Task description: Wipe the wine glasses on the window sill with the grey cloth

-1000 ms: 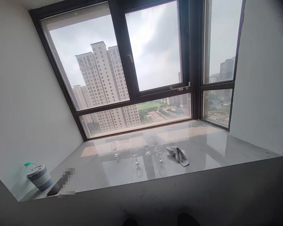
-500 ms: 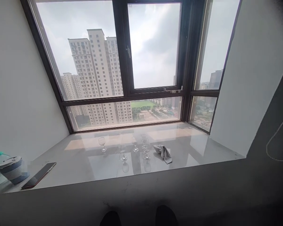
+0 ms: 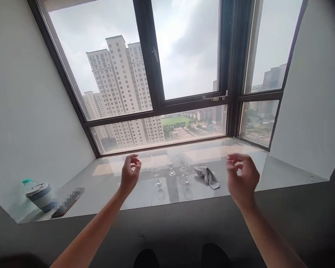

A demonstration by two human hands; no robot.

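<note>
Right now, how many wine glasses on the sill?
4 visible: front-left glass just right of the left hand, middle glass behind it, back glass and front-right glass close together left of the grey cloth. The left hand may hide another.

High-rise flat: bay window (image 3: 184, 67) over tower blocks (image 3: 120, 85).

The sill (image 3: 100, 186) is glossy pale grey stone with warm beige patches near the window. The glasses (image 3: 187, 178) are clear and colourless. The cloth (image 3: 208, 176) beside them is plain light grey. The cup (image 3: 41, 196) has a grey lid and blue and pale grey bands, and the bottle (image 3: 28, 183) behind it has a green cap. The phone (image 3: 65, 206) is black with a reddish edge. The window frame (image 3: 156, 93) is near-black, the wall (image 3: 22, 111) white, and the towers (image 3: 120, 85) outside cream.
</note>
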